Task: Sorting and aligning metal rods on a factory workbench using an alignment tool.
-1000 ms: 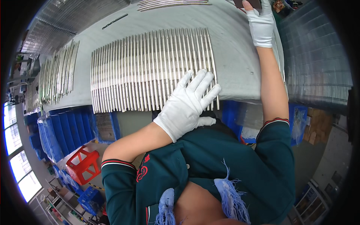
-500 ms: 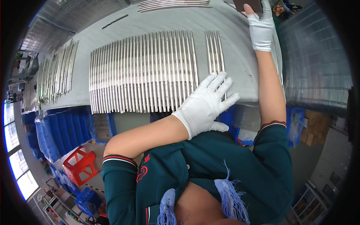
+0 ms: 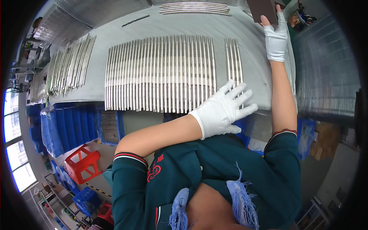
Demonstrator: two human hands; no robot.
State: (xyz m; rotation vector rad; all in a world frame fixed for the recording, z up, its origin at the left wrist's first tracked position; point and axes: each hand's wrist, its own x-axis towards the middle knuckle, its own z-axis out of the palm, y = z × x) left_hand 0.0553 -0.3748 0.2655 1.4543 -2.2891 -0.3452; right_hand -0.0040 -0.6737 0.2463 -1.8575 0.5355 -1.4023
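My left hand, in a white glove, is spread open at the table's front edge. Its fingertips lie over the near ends of a short group of thin metal rods. Its wrist is beside the right end of a wide row of shiny metal rods. At the far right, my right hand grips a flat, dark brown rectangular piece by its near edge. That hand's white glove leaves the thumb and a fingertip bare. The picture's upper edge cuts off part of the brown piece.
More rods lie at the table's left, and a small bundle lies at the back. A dark drill bit rests nearby. Blue bins and a red stool stand below the left side. Clear plastic sheeting hangs at right.
The whole scene has shifted slightly rightward in the picture as the view moved. My left hand stays spread by the short rod group, and my right hand still holds the brown piece.
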